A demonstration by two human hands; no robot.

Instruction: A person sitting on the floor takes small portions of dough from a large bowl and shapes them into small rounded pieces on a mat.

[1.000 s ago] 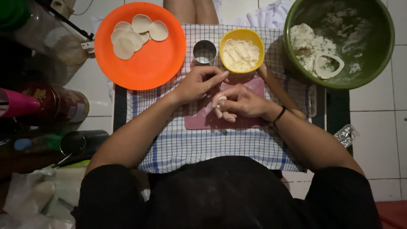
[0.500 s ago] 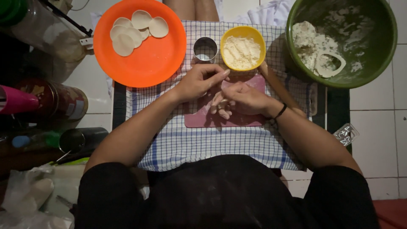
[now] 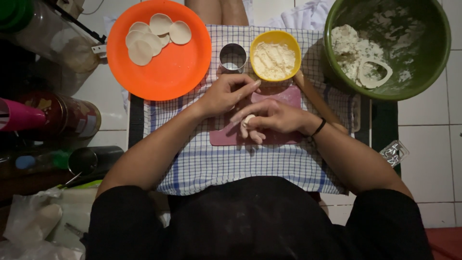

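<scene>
My right hand (image 3: 276, 118) lies over a pink board (image 3: 288, 96) and pinches a small pale dough piece (image 3: 248, 120) at its fingertips. My left hand (image 3: 225, 94) hovers just above and to the left of it, fingers loosely stretched toward the yellow bowl, with nothing seen in it. A black band circles my right wrist. The board sits on a blue-and-white checked cloth (image 3: 202, 159).
An orange plate (image 3: 178, 72) with several flat dough rounds (image 3: 149, 36) stands at the back left. Beside it are a metal ring cutter (image 3: 232, 58) and a yellow bowl of flour (image 3: 274, 57). A green bowl (image 3: 423, 67) with dough scraps is at the right. A wooden rolling pin (image 3: 315, 98) lies behind my right hand. Jars and bottles crowd the left.
My hands, pressed together on the dough before, have drawn slightly apart. The dough piece now stays in my right hand's fingertips.
</scene>
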